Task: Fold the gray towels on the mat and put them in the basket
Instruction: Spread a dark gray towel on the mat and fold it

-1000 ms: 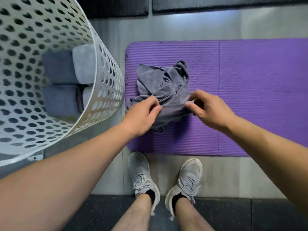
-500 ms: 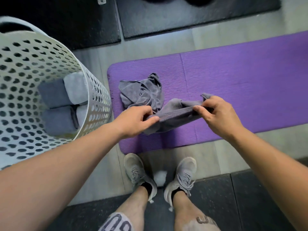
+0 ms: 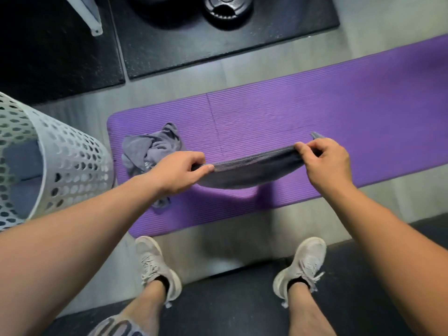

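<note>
1. The basket (image 3: 72, 166) is white and perforated. It stands on the floor just left of the end of the mat (image 3: 327, 110).
2. Gray cloth shows inside the basket, but it is blurred. I cannot tell how many pieces are there.
3. The held towel (image 3: 252, 174) is stretched between both hands above the near part of the mat. Its top edge is taut, its middle sags, and its shadow falls on the mat below.
4. The left hand (image 3: 177, 173) pinches the left end of the held towel between thumb and curled fingers.
5. The right hand (image 3: 327, 163) pinches the right end the same way, and a corner pokes out beyond the knuckles.
6. The crumpled towel (image 3: 150, 149) lies in a heap on the left end of the mat. It is near the basket but apart from it, and the left wrist partly covers it.
7. Count outside the basket: two gray towels, one held and one heaped. There is one basket and one purple mat, and both hands are gripping.
8. Two pale shoes (image 3: 155, 267) stand on the floor by the near edge of the mat.
9. One black plate (image 3: 228, 8) lies on dark tiles beyond the mat.
</note>
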Demonstrator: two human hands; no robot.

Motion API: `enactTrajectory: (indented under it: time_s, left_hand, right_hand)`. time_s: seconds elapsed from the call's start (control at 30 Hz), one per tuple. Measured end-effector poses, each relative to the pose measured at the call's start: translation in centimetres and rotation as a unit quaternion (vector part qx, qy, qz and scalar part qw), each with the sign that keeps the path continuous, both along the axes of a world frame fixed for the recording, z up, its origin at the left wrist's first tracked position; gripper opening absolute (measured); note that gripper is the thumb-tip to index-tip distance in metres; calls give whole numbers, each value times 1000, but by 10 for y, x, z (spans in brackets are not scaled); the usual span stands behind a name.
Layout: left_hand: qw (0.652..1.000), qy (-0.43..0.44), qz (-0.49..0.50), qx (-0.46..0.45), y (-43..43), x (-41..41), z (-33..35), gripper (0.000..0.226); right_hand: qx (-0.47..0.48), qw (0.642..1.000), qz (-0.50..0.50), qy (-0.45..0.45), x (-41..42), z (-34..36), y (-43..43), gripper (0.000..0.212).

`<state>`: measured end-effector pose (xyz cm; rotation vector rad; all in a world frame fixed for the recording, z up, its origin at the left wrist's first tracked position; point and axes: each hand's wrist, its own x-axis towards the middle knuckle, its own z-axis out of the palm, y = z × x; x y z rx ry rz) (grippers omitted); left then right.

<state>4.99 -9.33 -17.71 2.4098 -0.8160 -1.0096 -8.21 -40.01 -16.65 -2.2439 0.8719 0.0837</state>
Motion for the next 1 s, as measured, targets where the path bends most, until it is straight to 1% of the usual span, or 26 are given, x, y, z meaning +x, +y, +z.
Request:
enactTrajectory:
  time_s: [0.13, 0.23, 0.3, 0.47, 0.53, 0.63, 0.7, 0.77, 0.83, 0.87, 0.93, 0.97, 1.0]
  left_hand:
    - [998, -12, 10, 53, -79, -23, -12, 36]
    - [998, -21, 12, 66, -132, -35, -30, 46]
    - [998, -19, 28, 54, -171, -41, -40, 47]
    - [989, 6, 146, -26, -282, -49, -46, 33]
    - [985, 19, 164, -47, -320, -47, -52, 33]
    - [983, 37, 174, -54, -366, -33, -70, 34]
    - [983, 34, 175, -40, -388, -23, -84, 35]
    - [981, 32, 190, -31, -405, -16, -100, 38]
    - [979, 16, 203, -9, -417, -12, -121, 36]
    - [980, 4, 200, 14, -422, -9, -133, 34]
    - [980, -7, 182, 85, -431, -7, -157, 23]
    - [981, -6, 154, 121, -439, -8, -167, 26]
    - [982, -7, 112, 150, -449, -9, -176, 45]
  right_hand:
    - [15, 1000, -20, 8, -14, -17, -92, 28]
    - [6, 999, -40, 2, -20, -25, -166, 30]
    - [-7, 998, -63, -8, -22, -28, -210, 33]
    - [-30, 989, -148, -6, -16, -37, -284, 40]
    - [-27, 990, -135, 6, -15, -42, -301, 40]
    - [-5, 995, -98, 23, -16, -52, -326, 37]
    - [17, 996, -79, 45, -15, -65, -343, 31]
    - [31, 994, -83, 58, -18, -85, -362, 24]
    - [49, 992, -101, 52, -19, -112, -385, 26]
    - [63, 991, -113, 47, -20, -127, -397, 26]
    - [104, 988, -102, 47, -17, -154, -413, 15]
    - [124, 988, -86, 39, -14, -164, -417, 9]
    - [139, 987, -72, 31, -11, -172, -421, 14]
